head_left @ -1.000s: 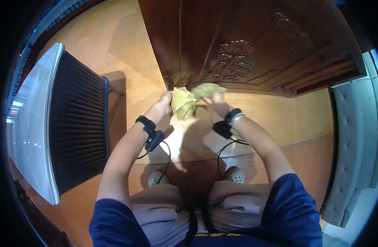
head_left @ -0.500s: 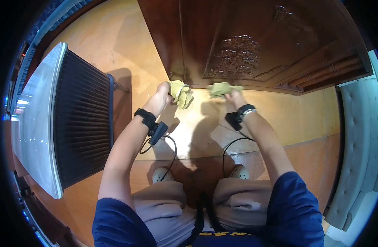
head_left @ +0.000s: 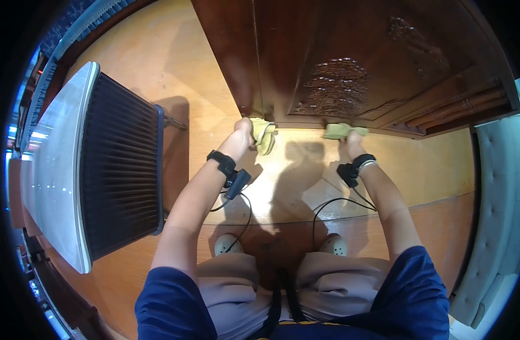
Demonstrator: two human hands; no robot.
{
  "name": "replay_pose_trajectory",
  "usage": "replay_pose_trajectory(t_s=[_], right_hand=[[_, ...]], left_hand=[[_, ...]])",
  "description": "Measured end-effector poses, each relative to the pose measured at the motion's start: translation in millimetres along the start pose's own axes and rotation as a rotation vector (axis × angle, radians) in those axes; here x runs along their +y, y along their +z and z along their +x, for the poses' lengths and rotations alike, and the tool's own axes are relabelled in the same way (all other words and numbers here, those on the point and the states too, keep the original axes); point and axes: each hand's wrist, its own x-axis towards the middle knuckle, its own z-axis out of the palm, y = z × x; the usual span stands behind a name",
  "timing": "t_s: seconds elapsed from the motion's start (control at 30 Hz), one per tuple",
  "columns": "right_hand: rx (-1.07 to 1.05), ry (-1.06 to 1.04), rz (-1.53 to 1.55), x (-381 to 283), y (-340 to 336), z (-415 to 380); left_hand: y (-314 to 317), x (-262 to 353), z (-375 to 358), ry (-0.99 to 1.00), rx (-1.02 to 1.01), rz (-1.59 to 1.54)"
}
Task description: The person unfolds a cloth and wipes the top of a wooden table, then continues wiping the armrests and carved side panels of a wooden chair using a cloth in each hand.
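Observation:
My left hand (head_left: 244, 131) is closed round a crumpled yellow-green cloth (head_left: 264, 136), close to the lower left corner of a dark carved wooden cabinet (head_left: 282, 73). Further right, my right hand (head_left: 354, 143) grips a second green cloth (head_left: 338, 131) along the cabinet's bottom edge. This cloth is slightly blurred. Each wrist wears a black strap with a small device and a cable. The fingers are partly hidden by the cloths.
On the left stands a piece of furniture with a pale top (head_left: 59, 170) and dark ribbed side. A tufted pale seat (head_left: 495, 221) lies at the right edge. My shoes stand on the wooden floor (head_left: 214, 102). Blue frilled fabric (head_left: 81, 28) shows at upper left.
My right hand has moved right with its cloth along the cabinet's bottom edge. The whole view has shifted slightly, with my left hand and its cloth appearing further right.

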Motion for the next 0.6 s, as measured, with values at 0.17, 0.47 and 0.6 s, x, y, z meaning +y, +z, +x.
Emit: replay_pose_trajectory(t_s=[0.17,0.47,0.6], right_hand=[[-0.675,0.065,-0.205,63.0,98.2,-86.5],[-0.562,0.080,0.068,-35.4,155.7,-209.2],[-0.586,-0.016,0.127,-119.4,157.8,-267.8]], left_hand=[[18.3,7.0,-17.2,0.081,0.112,0.003],[57.5,91.4,-181.5,0.012,-0.296,-0.355],[66.0,130.1,-248.4,0.339,-0.818,-0.005]])
